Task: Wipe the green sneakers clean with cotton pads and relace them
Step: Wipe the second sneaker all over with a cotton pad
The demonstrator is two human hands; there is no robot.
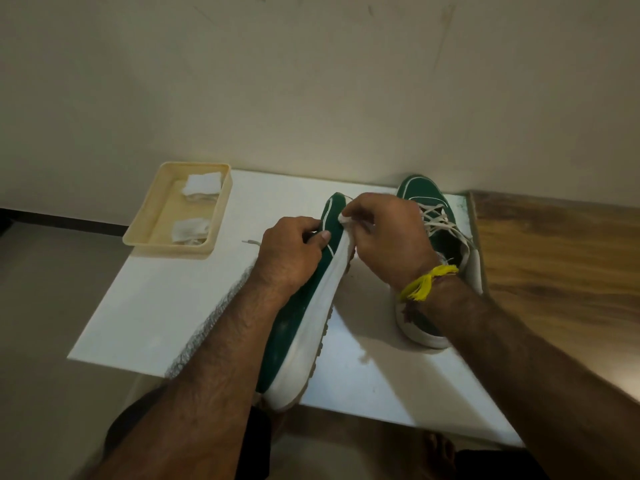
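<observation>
1. One green sneaker (294,327) is held on its side at frame centre, gripped by the left hand (291,252)
2. A cotton pad (346,220) is pinched against its white sole by the right hand (384,233)
3. The second sneaker (436,216), laced, is seen right of centre on the white table (166,306)
4. More pads (202,183) lie in a cream tray (145,233), upper left

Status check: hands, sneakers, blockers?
Left hand grips tilted sneaker. Right hand pinches cotton pad at its toe. Second sneaker laced, behind right hand. Nothing in the way.
</observation>
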